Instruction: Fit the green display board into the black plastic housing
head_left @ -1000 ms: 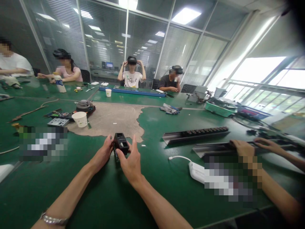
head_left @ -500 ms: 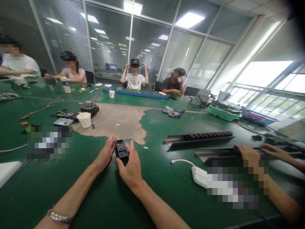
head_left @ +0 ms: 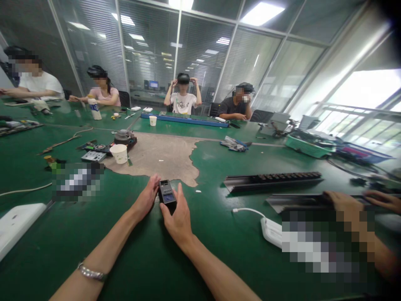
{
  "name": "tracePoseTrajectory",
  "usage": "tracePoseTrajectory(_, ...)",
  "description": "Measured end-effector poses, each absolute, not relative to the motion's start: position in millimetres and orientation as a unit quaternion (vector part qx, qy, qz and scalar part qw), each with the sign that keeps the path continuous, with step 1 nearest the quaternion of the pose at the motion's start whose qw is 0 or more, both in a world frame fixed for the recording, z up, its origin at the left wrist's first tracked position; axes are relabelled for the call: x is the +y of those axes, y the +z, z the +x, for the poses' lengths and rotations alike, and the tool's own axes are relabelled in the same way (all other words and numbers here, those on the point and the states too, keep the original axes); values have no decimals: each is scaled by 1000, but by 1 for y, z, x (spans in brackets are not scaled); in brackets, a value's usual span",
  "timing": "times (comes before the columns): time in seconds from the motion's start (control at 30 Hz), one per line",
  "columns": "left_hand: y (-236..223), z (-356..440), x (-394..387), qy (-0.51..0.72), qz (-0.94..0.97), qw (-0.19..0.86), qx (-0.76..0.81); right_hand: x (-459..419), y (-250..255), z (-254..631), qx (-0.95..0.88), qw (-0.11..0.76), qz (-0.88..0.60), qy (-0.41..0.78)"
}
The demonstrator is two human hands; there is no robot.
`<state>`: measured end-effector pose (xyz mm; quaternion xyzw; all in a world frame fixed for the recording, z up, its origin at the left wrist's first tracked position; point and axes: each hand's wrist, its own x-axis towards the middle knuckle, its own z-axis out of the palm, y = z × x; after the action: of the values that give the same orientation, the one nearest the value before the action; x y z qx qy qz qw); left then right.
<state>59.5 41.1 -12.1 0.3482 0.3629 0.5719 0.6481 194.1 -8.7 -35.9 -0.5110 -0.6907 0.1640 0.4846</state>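
Observation:
A small black box-shaped device (head_left: pixel 168 195), with a little dark screen and a row of small buttons on its upper face, rests on the green table between my hands. My left hand (head_left: pixel 147 200) has its fingers against the device's far left side. Along the right side lies my right hand (head_left: pixel 179 217), thumb at the near left edge and fingers stretched beyond the right edge. The device's underside and part of its right side are hidden by my right hand.
A tan sheet (head_left: pixel 156 154) lies just beyond the device. To the left stand a paper cup (head_left: pixel 119 154) and a circuit board with parts (head_left: pixel 94 156). At right are black metal rails (head_left: pixel 272 180), a white charger (head_left: pixel 271 232) and a co-worker's hand (head_left: pixel 343 205). Other people sit across the table.
The whole view has turned slightly left, so things appear farther right. Both my hands remain at the black device, with little change in their grip.

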Motion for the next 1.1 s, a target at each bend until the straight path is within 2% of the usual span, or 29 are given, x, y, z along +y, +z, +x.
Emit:
tracePoseTrajectory(0.4,-22,58,45,575,350,650,353,-13,-27,199,-649,521,-505,230)
tracePoseTrajectory(0.6,-22,57,45,589,345,649,335,-19,-7,205,-643,566,-470,212)
tracePoseTrajectory(0.73,-21,57,46,584,339,652,344,-13,-4,216,-606,589,-499,194)
tracePoseTrajectory(1.1,-22,54,48,589,325,649,355,2,-40,226,-608,521,-572,179)
